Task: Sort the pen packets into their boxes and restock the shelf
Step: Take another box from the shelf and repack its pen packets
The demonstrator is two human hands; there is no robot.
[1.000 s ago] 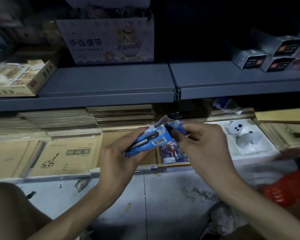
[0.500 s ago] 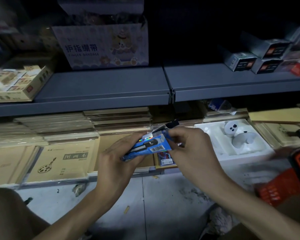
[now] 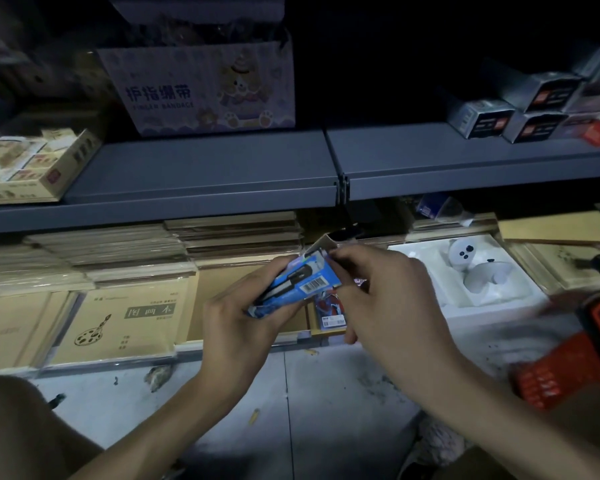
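Centrally, below the grey shelf [image 3: 201, 168], the left hand [image 3: 236, 327] grips a tilted blue pen box [image 3: 298, 285] with its flap open; the right hand [image 3: 388, 299] pinches its upper end. On the shelf: a finger-bandage carton [image 3: 201, 88] and small grey boxes [image 3: 520, 112]. Beneath the shelf: drawing books [image 3: 125, 320], a white bear figure [image 3: 471, 268], and a red-and-blue packet [image 3: 329, 310] partly hidden by the hands. An orange basket [image 3: 568, 358] sits below the shelf's right end.

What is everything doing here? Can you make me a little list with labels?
left hand: grips the blue pen box from underneath
right hand: pinches the box's open top end
blue pen box: tilted, barcode up, flap open
upper shelf: finger bandage carton
far right: orange basket
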